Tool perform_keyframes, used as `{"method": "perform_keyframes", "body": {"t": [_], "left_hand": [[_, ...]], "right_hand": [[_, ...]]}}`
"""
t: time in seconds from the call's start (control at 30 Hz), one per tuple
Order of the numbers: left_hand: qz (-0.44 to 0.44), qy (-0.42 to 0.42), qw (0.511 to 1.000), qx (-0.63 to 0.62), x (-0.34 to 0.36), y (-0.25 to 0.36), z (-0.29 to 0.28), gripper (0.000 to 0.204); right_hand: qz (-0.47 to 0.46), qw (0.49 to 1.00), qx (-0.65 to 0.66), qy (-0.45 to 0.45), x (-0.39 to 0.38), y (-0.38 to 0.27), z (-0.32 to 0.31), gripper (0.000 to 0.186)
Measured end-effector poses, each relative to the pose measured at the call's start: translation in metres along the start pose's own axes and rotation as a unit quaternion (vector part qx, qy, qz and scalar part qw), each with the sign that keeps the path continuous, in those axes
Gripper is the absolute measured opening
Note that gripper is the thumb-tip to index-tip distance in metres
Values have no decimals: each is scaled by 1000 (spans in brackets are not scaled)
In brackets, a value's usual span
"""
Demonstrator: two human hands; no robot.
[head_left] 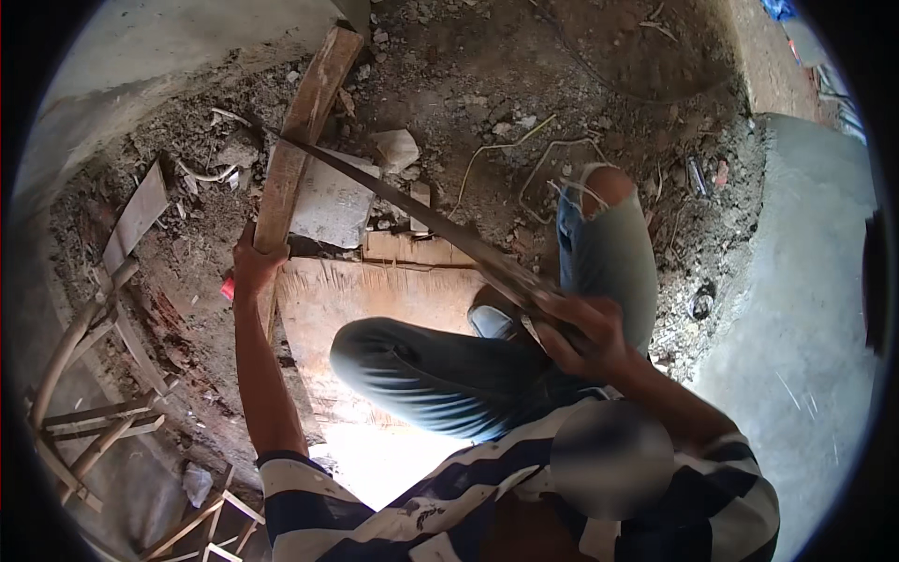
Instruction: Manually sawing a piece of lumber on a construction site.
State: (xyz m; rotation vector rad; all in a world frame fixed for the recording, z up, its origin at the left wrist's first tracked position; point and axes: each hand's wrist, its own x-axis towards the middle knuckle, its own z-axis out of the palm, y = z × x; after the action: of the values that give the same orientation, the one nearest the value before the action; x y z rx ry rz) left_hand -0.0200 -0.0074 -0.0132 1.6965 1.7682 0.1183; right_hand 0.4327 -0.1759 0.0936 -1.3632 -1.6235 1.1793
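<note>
My left hand (257,265) is closed around a long wooden plank (298,131), which runs from beside my left arm up to the far wall. In my right hand (590,339) is the handle end of a hand saw (403,202). Its long dark blade slants up and left, and the narrow tip lies across the plank, well beyond my left hand. Whether the teeth are sunk into the wood I cannot tell. Under the plank's middle sits a pale flat block (334,199). Something small and red (228,288) shows beside my left wrist.
A plywood sheet (375,295) lies before my bent knees. Rubble, a broken stone piece (397,150) and bent wire (487,148) litter the dirt floor. Wooden sticks and frames (98,421) stand at the left. A grey concrete ledge (796,262) borders the right.
</note>
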Motion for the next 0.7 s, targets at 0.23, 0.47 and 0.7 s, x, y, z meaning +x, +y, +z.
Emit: {"method": "perform_keyframes", "body": {"t": [0.23,0.47,0.7], "left_hand": [[89,17,994,-59,26,-12,27,51],[22,-1,1000,-13,4,-9,1,52],[72,-15,996,50,25,-21,33,56]], "right_hand": [[-62,995,55,47,176,31,72,25],[-42,997,56,35,15,22,10,45],[-67,992,-13,105,142,50,76,32]]}}
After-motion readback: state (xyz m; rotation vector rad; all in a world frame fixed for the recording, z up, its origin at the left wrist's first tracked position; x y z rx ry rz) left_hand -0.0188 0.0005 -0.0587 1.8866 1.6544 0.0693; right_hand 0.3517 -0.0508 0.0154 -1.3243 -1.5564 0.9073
